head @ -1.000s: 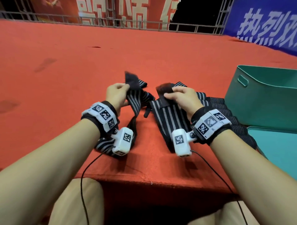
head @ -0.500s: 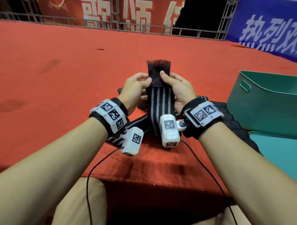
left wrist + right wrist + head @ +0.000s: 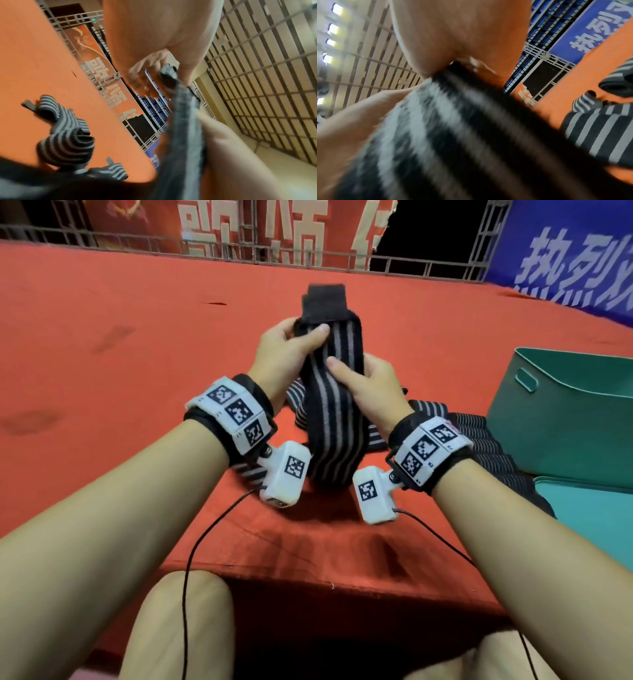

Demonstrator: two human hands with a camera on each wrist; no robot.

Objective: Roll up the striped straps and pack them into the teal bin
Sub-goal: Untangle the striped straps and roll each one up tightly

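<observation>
A black strap with pale stripes (image 3: 330, 419) stands lifted off the red table, its plain black end (image 3: 323, 301) topmost. My left hand (image 3: 291, 344) grips its upper part, thumb across the front. A little lower, my right hand (image 3: 368, 381) holds the strap's right edge with the thumb pressed on the stripes. The strap's edge (image 3: 185, 128) fills the left wrist view, and its blurred stripes (image 3: 453, 135) fill the right wrist view. More striped straps (image 3: 486, 440) lie behind my right wrist; others (image 3: 67, 136) lie curled on the table. The teal bin (image 3: 565, 412) stands at the right.
A teal lid or tray (image 3: 592, 515) lies flat in front of the bin. The red table (image 3: 137, 354) stretches far back to a metal railing (image 3: 239, 251) with red and blue banners. Its front edge is just above my knees.
One second ago each hand held a separate strap end low on the table. Both hands have since come together on one strap and raised it; the right hand has slid lower down it.
</observation>
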